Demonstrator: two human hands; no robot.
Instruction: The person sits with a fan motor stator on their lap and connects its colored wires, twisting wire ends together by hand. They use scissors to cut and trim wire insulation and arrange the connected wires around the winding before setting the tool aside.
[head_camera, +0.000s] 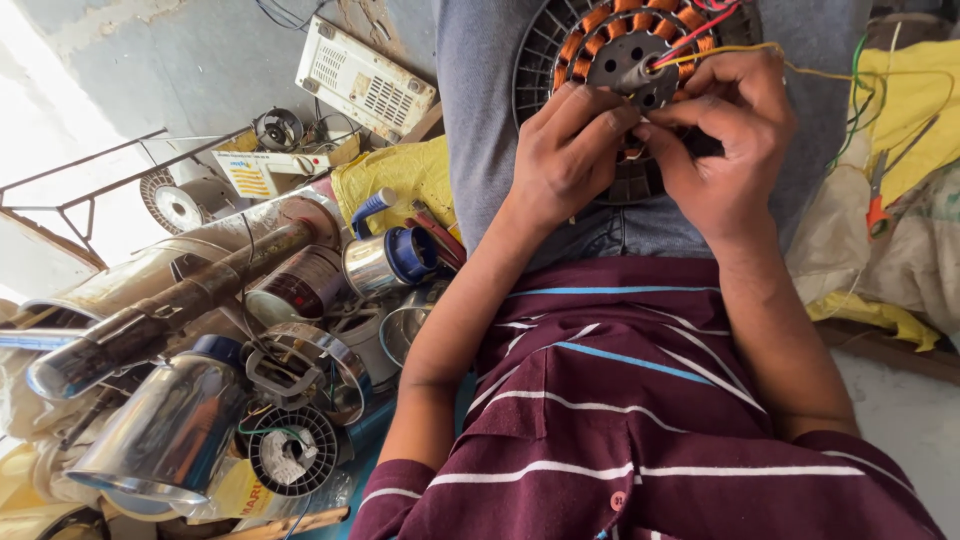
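Your left hand and right hand meet over the motor stator that rests on your lap, fingertips pressed together at its hub. Your left hand pinches a thin wire end against the hub, and your right hand closes its thumb and forefinger on the same spot. Red and yellow wires run from the hub up and off past your right hand. The stator's copper coils ring the hub, inside a dark slotted rim.

Beyond the stator, to its right, yellow cloth lies on crumpled sacking, with orange-handled pliers on it. Left of the stator, the concrete floor carries a heap: a white vented box, a steel can with a blue handle, long metal tubes, and a shiny steel cylinder. Nearer to you than the can sits a small wound coil in a black ribbed housing. Strong daylight washes out the floor farthest left of the stator.
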